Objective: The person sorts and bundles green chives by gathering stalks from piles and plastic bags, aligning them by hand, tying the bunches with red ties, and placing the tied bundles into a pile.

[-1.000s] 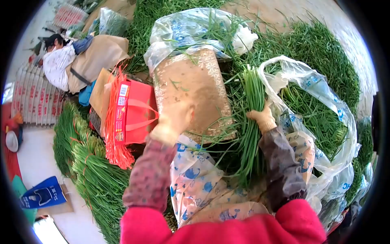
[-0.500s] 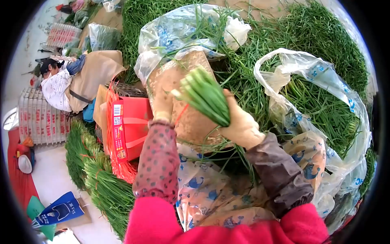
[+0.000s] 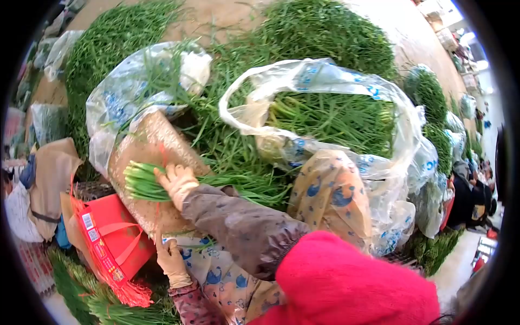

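Note:
A bunch of green chives with pale cut ends lies across a worn brown board, its leaves trailing to the right. My gloved right hand is laid over the bunch, fingers curled on it and holding it against the board. A thin red tie passes beneath the bunch and shows on both sides of it. Below the board's near edge, my gloved left hand has thumb and forefinger at the lower end of this tie, seemingly pinching it.
A red box bag with red strips stands left of the board. Loose chives heap behind, and an open clear plastic bag holds more at right. Tied bunches lie lower left. A person in an apron is at far left.
My right hand has lowered the chive bunch from the air onto the board. My left hand has come back to the board's near edge. The view has swung right.

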Demonstrator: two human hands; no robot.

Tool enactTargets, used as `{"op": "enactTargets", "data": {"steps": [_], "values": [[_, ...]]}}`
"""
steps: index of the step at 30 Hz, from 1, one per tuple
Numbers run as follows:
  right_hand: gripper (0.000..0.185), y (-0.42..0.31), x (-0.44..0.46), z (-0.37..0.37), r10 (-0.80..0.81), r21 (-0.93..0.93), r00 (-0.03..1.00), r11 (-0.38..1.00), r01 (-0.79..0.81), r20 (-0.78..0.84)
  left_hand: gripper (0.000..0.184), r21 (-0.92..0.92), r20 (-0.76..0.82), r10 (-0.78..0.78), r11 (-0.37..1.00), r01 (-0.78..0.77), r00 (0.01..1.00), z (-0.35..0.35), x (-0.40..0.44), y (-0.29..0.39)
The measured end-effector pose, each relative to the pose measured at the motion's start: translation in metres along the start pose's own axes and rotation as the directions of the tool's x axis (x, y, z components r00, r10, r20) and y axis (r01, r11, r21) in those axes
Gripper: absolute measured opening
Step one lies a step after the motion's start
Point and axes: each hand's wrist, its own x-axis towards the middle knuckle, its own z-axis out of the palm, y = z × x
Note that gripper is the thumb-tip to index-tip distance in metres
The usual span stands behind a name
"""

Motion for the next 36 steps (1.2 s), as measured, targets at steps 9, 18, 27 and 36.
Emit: {"op": "enactTargets", "data": {"steps": [9,18,27,36], "values": [[0.056,0.114,-0.081,-0.215,0.203,0.28,0.977,0.943,-0.18,-0.057,0.051,0.092,0.25,0.225,0.963,-0.255,0.942,0.046,-0.016,0.142],[0.026,0.264,-0.198,-0.172,0.318,-0.003,0.948,0.948,-0.319,-0.029,0.094,0.198,0.595,0.774,0.12,-0.973,0.216,0.235,0.021,0.247],[0.031,0.262,-0.242,-0.12,0.284,0.405,0.934,0.844,-0.351,0.219,0.011,0.238,0.907,0.38,-0.111,-0.965,0.18,0.268,0.04,0.223],[0.06,0.242,-0.131,-0.131,0.221,-0.221,0.973,0.954,-0.202,0.065,0.01,0.152,0.92,0.389,-0.244,-0.958,0.047,0.227,0.012,0.235]]}}
